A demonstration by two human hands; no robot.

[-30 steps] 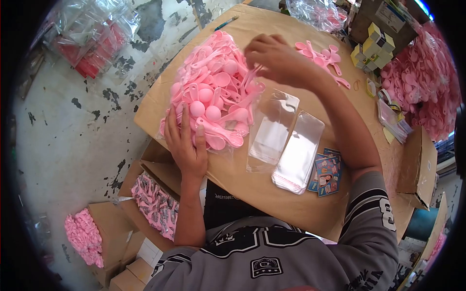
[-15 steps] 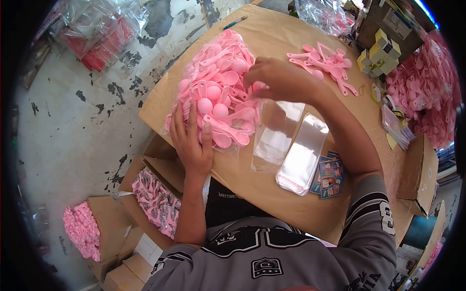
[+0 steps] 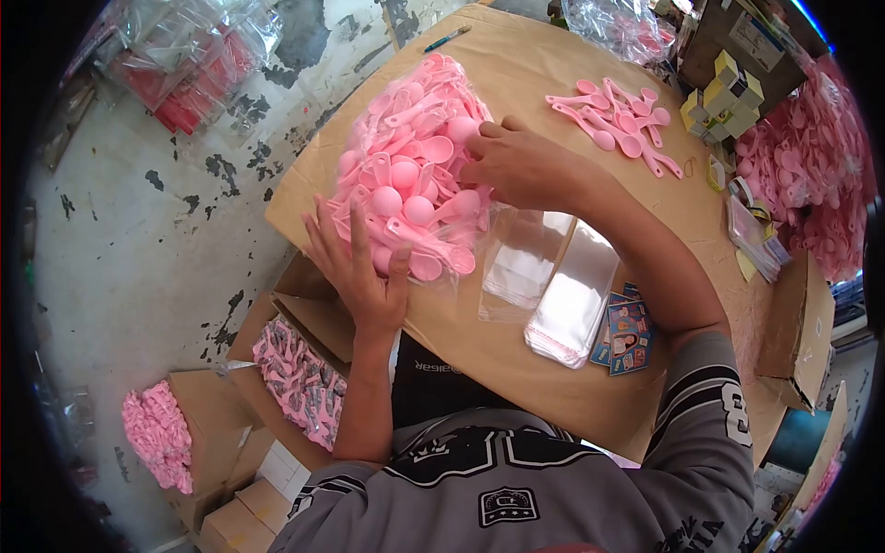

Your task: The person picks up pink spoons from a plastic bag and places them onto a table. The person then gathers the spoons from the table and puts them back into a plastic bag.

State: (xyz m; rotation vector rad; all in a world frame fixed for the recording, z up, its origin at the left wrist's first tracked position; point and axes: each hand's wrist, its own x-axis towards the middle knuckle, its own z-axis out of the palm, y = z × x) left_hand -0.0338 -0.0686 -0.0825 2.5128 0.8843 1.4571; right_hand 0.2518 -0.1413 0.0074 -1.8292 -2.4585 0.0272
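A clear bag heaped with pink spoons (image 3: 419, 175) lies at the left of the paper-covered table. My left hand (image 3: 359, 267) rests against the bag's near left side, fingers spread. At the heap's right edge is my right hand (image 3: 521, 166), its fingers bent against the spoons; what they grip, if anything, is hidden. Several loose pink spoons (image 3: 613, 120) lie to the right of that hand. Nearer my body are two stacks of clear plastic sleeves, one hazy (image 3: 525, 263) and one shiny (image 3: 576, 295), beside blue printed cards (image 3: 627, 336).
A pen (image 3: 447, 39) lies at the far table edge. Small yellow boxes (image 3: 728, 97) and a big bag of pink spoons (image 3: 802, 175) stand at the right. Open cartons hold packed spoons (image 3: 300, 382) below left. More plastic bags (image 3: 184, 64) are on the floor.
My right hand has shifted slightly, its fingers now lower against the heap's right edge. My left hand's fingers have spread and moved slightly left. Some bagged spoons have shifted.
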